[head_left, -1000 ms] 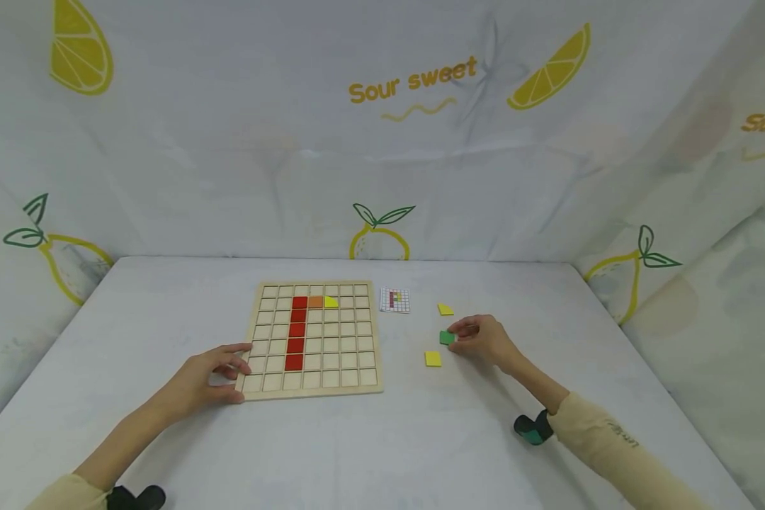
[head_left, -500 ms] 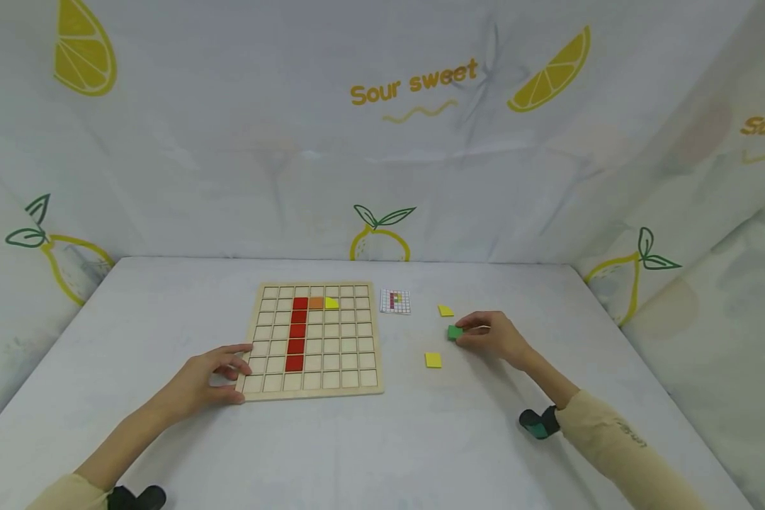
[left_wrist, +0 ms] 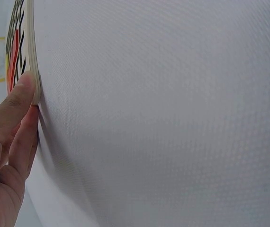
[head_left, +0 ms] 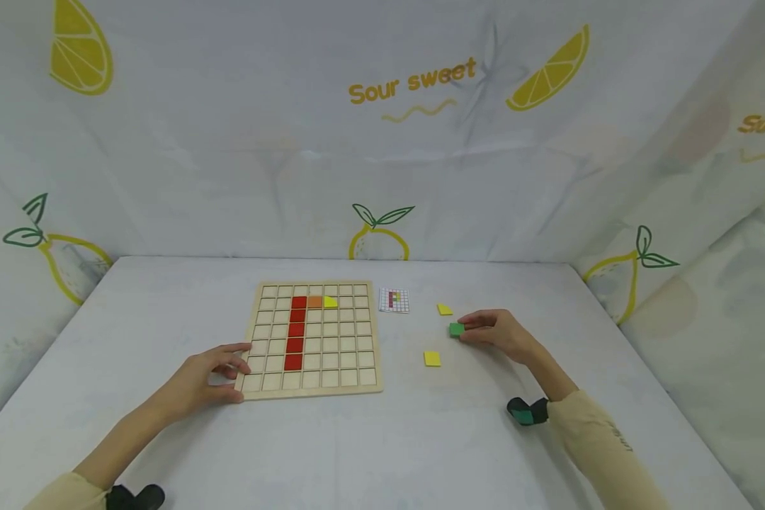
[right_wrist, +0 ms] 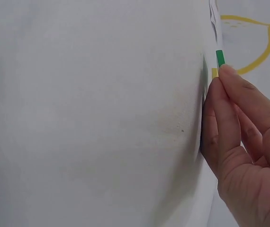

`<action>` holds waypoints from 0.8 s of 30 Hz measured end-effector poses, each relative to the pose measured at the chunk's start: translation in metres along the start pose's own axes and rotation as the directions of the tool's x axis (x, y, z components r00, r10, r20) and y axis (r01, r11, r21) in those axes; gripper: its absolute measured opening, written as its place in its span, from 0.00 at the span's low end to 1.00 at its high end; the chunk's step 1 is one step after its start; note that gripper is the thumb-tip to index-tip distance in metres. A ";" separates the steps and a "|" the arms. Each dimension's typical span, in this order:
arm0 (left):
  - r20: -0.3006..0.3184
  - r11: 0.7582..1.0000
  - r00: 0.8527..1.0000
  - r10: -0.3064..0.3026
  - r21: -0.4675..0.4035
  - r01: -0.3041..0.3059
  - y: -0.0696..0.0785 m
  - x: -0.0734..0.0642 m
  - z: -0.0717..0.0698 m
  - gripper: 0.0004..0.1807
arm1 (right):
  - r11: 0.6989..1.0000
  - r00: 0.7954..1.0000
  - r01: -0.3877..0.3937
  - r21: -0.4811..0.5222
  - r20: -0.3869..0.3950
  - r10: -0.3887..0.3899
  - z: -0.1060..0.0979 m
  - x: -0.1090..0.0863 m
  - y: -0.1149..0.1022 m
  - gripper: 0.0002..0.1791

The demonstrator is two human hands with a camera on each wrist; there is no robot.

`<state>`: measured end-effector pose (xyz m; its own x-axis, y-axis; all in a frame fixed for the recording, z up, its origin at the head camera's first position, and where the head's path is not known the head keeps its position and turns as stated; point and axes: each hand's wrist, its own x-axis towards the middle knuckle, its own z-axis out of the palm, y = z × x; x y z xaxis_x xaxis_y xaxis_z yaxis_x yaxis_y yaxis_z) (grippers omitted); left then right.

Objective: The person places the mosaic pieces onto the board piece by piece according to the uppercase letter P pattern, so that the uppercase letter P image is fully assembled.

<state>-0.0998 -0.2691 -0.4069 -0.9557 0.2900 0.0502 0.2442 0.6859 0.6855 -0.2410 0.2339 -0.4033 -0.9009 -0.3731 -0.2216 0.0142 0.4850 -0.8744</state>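
My right hand (head_left: 497, 333) pinches a green square tile (head_left: 456, 330) between thumb and fingertips. The right wrist view shows the green tile (right_wrist: 220, 57) seen edge-on at the fingertips. A yellow quarter-round tile (head_left: 444, 309) lies just beyond it, and a yellow square tile (head_left: 431, 359) lies nearer. My left hand (head_left: 210, 377) rests at the near left corner of a wooden grid board (head_left: 350, 391), its fingertips along the left edge. Set into the board are a column of red tiles (head_left: 296, 330), an orange tile (head_left: 315, 302) and a yellow quarter-round tile (head_left: 330, 302).
A small pattern card (head_left: 394, 300) lies just right of the board. White cloth covers the table (head_left: 382, 453), and a lemon-print curtain (head_left: 261, 177) hangs behind it. Black wrist straps (head_left: 528, 411) stick out below the sleeves.
My right hand has drawn the green tile slightly back and right, away from the yellow square. My left hand and the board have stayed in place.
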 end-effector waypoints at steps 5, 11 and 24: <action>-0.002 1.000 1.000 0.006 0.002 -0.006 0.000 0.000 0.000 0.18 | 1.000 1.000 -0.009 0.000 0.005 0.009 -0.002 0.002 0.002 0.22; -0.001 1.000 1.000 -0.002 -0.003 0.002 0.000 0.000 0.000 0.17 | 0.995 0.996 -0.086 0.053 -0.022 0.087 -0.003 0.001 -0.005 0.24; -0.006 1.000 1.000 -0.006 -0.014 0.006 0.000 -0.001 0.001 0.18 | 0.961 0.992 -0.110 0.252 -0.039 0.124 0.017 0.005 -0.024 0.23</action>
<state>-0.0991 -0.2684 -0.4077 -0.9581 0.2819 0.0509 0.2365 0.6781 0.6959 -0.2381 0.2073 -0.3907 -0.9084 -0.2790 -0.3112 0.2223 0.3080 -0.9251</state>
